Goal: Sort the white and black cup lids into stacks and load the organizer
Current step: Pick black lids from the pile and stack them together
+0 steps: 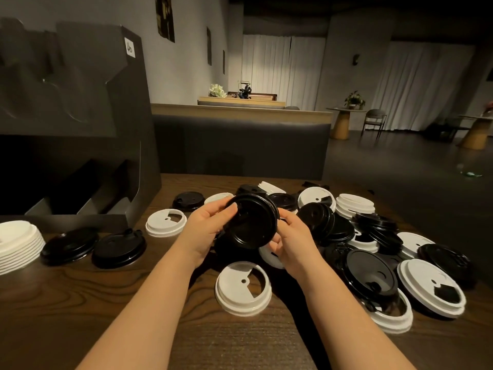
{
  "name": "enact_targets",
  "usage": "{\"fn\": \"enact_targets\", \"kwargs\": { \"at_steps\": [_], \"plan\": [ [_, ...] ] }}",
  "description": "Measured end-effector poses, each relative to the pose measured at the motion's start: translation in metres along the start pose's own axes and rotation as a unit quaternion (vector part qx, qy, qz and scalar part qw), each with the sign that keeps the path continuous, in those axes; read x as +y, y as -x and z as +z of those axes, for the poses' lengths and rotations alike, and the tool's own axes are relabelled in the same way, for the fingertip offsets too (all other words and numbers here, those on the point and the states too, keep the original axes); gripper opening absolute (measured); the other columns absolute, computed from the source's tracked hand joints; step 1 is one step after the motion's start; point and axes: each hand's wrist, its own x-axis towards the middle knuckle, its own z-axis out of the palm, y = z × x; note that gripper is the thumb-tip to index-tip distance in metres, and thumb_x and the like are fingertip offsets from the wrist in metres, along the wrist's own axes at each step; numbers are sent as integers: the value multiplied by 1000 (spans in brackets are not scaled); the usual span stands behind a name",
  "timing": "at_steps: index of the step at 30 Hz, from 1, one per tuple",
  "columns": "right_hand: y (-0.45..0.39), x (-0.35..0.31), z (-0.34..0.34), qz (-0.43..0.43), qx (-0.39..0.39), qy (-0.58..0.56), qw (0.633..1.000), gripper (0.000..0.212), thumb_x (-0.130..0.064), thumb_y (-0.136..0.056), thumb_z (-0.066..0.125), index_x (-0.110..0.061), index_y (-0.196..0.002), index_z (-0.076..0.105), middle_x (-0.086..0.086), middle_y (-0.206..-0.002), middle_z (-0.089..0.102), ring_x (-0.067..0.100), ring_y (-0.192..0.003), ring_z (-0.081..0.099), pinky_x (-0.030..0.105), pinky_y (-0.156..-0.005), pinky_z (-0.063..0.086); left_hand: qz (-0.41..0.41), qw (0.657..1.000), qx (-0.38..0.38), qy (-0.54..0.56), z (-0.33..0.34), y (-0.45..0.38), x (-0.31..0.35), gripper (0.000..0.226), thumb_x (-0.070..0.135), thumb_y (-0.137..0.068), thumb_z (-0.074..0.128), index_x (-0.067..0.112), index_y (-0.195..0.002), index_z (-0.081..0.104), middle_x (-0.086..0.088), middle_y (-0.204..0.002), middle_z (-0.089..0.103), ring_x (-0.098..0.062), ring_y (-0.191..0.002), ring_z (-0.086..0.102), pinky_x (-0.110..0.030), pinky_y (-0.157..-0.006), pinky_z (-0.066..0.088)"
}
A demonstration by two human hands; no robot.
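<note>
1. Wood-grain table [80, 303] runs under my forearms; nearest to me on it lies 1 white lid [243, 288], top side up, just below my wrists.
2. My left hand [210, 228] and right hand [289, 241] meet above the table, both grasping the held black lid [250, 222]: my left fingers curl over its left rim and my right fingers pinch its lower right rim. It is tilted on edge with the hollow underside facing me. It may be more than 1 lid nested; I cannot tell.
3. Right of my hands spreads the unsorted pile [373, 236], black and white lids mixed, some upside down, several overlapping.
4. Left of my hands, 2 black lids [93, 244] lie flat and side by side on the table, and further left at the frame edge stands the white stack [18, 247], several lids nested.
5. What the next move turns on, I judge: the black lids lie to my left, well apart from the lid I hold, so the left hand is the nearer one to carry it there.
6. Far left, the dark organizer [80, 129] stands at the table's back edge, its slanted lower slots showing no lids.
</note>
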Motion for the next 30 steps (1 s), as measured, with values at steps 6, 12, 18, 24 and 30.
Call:
{"fn": "enact_targets", "kwargs": {
  "at_steps": [6,12,18,24,30],
  "plan": [
    [0,0,2,10,-30,-15,999,34,-14,-86,66,-13,-120,62,8,-111,69,24,-105,65,31,-74,55,-19,999,31,1,2,-3,-1,27,18,-92,57,23,-118,64,1,-110,69,-15,-104,63,-31,-81,55],
    [5,0,9,14,-74,-42,996,23,-13,-94,53,-11,-115,63,11,-111,67,27,-106,63,32,-73,55,-20,998,57,1,4,-5,-3,25,22,-93,57,23,-117,65,4,-105,69,-12,-100,62,-27,-74,53],
    [8,4,11,29,-125,-67,989,36,-32,-91,54,-13,-121,59,10,-116,67,26,-111,62,41,-90,53,14,996,81,-41,5,-4,-10,30,22,-91,61,25,-120,64,2,-115,67,-17,-110,61,-41,-96,51],
    [1,7,5,-34,-92,-72,993,33,-2,-92,53,-3,-124,55,20,-119,64,32,-113,61,42,-93,50,-28,997,22,65,15,1,-10,56,25,-82,66,20,-136,51,-3,-131,59,-20,-121,55,-43,-104,45],
    [4,8,8,-72,-36,-14,997,39,-5,-89,59,-10,-127,51,11,-118,64,26,-111,61,35,-88,53,-1,1000,25,-12,15,3,-8,17,20,-93,57,27,-107,64,0,-103,72,-17,-102,66,-39,-93,53]
  ]
}}
